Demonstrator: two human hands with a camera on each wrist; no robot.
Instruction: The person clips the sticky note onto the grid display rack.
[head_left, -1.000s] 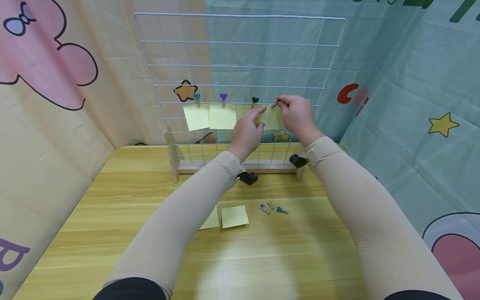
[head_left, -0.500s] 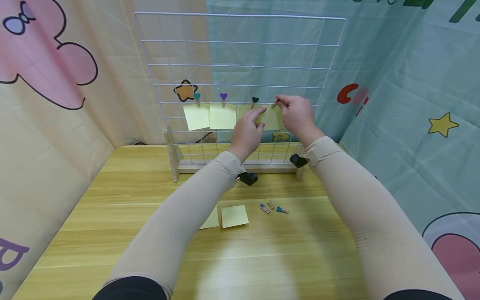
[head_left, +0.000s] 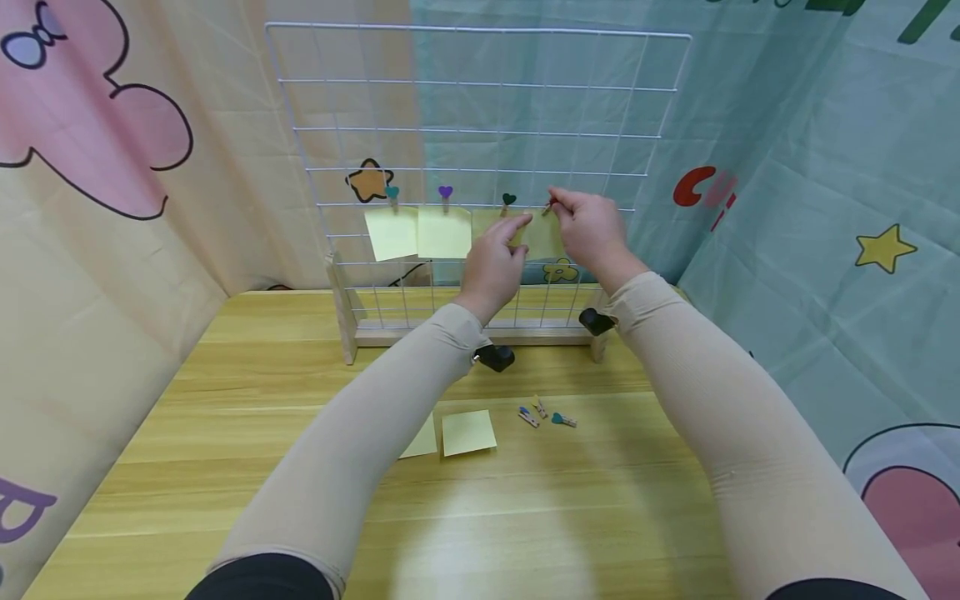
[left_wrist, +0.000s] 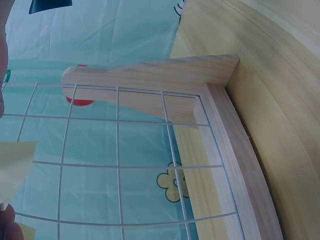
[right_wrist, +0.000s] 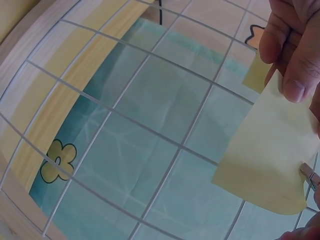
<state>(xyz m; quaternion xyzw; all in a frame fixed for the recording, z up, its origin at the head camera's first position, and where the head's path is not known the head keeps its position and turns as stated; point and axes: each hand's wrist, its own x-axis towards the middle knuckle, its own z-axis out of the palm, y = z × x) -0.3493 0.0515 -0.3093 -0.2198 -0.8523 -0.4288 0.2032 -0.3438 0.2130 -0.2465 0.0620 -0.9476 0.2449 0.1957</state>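
A wire grid rack (head_left: 480,131) stands upright on the table. My left hand (head_left: 495,262) pinches the left edge of a pale yellow sticky note (head_left: 543,236) against the grid's lower part. In the right wrist view its thumb (right_wrist: 296,82) lies flat on that note (right_wrist: 265,145). At the note's top edge, my right hand (head_left: 596,236) pinches a small wooden clothespin (head_left: 548,207) with a red top. The clothespin's wooden tip (right_wrist: 306,170) overlaps the note in the right wrist view. Further left hang several notes, one under a purple heart clothespin (head_left: 446,192).
On the table (head_left: 225,433) lie a loose sticky note (head_left: 468,432), another note (head_left: 422,441) partly behind the left sleeve, and a few clothespins, one with a teal heart (head_left: 562,420). A wooden base (head_left: 480,337) supports the grid. Printed curtains hang behind it.
Both hands keep almost the same place. The right fingertips have shifted very slightly up and left with the clothespin, whose red top shows more clearly.
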